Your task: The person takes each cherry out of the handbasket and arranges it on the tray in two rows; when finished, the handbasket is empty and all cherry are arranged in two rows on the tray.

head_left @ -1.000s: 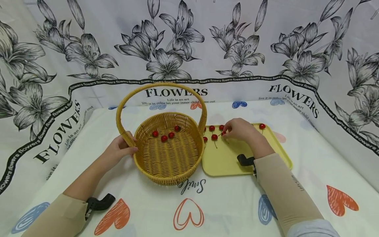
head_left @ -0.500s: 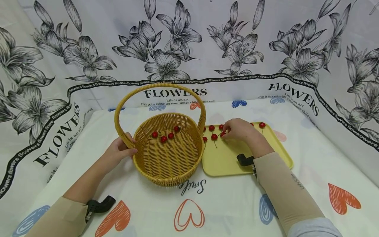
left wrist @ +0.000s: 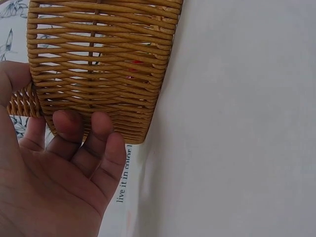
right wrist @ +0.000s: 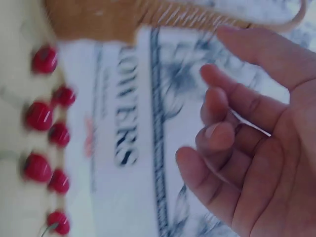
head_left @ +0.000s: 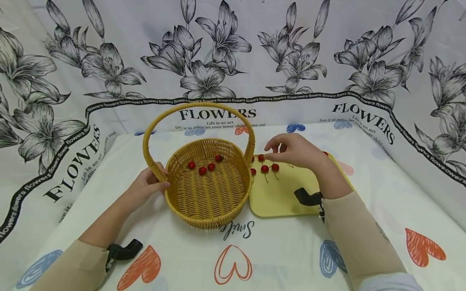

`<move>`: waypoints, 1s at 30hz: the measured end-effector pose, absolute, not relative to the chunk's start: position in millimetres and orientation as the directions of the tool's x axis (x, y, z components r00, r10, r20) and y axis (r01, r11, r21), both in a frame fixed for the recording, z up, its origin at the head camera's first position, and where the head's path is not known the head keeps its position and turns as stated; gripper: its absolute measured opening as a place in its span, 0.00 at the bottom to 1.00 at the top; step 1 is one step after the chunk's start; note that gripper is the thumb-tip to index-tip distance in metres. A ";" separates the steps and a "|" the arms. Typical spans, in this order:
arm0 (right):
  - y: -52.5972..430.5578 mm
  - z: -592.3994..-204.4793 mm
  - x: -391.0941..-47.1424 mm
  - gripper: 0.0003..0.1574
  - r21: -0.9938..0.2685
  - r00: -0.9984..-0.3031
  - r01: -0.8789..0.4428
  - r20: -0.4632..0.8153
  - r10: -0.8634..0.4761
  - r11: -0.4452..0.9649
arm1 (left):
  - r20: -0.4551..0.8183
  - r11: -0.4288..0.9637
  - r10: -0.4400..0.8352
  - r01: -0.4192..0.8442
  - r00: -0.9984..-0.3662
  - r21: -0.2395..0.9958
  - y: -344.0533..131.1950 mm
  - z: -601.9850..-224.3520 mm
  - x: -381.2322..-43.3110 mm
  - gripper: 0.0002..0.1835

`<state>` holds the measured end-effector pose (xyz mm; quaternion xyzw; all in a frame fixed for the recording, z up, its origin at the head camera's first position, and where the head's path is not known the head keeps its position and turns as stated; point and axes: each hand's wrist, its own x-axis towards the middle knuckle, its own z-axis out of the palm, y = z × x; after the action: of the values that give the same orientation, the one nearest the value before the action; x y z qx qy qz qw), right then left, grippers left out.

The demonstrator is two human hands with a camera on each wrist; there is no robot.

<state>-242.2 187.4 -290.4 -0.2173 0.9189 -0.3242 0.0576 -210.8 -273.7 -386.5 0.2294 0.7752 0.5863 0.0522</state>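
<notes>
A round yellow wicker basket (head_left: 207,198) with a tall arched handle stands on the table, several red cherries (head_left: 202,171) lying toward its back. My left hand (head_left: 145,184) grips its left side where the handle joins the rim; in the left wrist view the thumb and fingers lie against the woven wall (left wrist: 103,64). To the right is a yellow tray (head_left: 284,198) with stemmed cherries (head_left: 275,167) along its far side. Over that side hovers my right hand (head_left: 296,149), fingers loosely bent and apart, nothing between them. Cherries (right wrist: 38,116) show beside it in the right wrist view.
A white cloth (head_left: 182,262) with printed hearts covers the table. Behind it hangs a white curtain (head_left: 255,81) with black flower drawings. The basket's right side overlaps the tray's left edge in the head view. My right forearm hides part of the tray.
My right hand has let go of a cherry at the tray's far side and lifted up and away. That cherry now lies on the tray. My left hand stays on the basket.
</notes>
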 end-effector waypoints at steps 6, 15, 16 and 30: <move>154.0 -276.6 -217.3 0.10 -0.722 -0.787 -0.474 0.089 -0.611 0.504 | 0.174 0.216 0.402 0.277 -0.899 0.936 -278.0 -386.2 -206.5 0.11; 82.8 -300.6 -216.5 0.17 -0.502 -0.686 -0.650 0.066 -0.724 0.570 | 0.181 0.186 0.412 0.277 -0.893 0.943 -275.2 -384.0 -207.7 0.11; 75.5 -304.5 -220.9 0.20 -0.459 -0.694 -0.650 0.033 -0.720 0.605 | 0.181 0.185 0.416 0.277 -0.891 0.943 -275.0 -384.3 -208.4 0.11; 16.0 -341.8 -265.1 0.37 -0.164 -0.689 -0.670 -0.226 -0.689 0.724 | 0.178 0.197 0.422 0.282 -0.889 0.939 -276.4 -385.5 -210.8 0.11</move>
<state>-265.1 16.0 -341.8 -0.3698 0.9183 -0.0343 0.1367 -210.8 -276.4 -385.5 0.2281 0.7714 0.5911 0.0592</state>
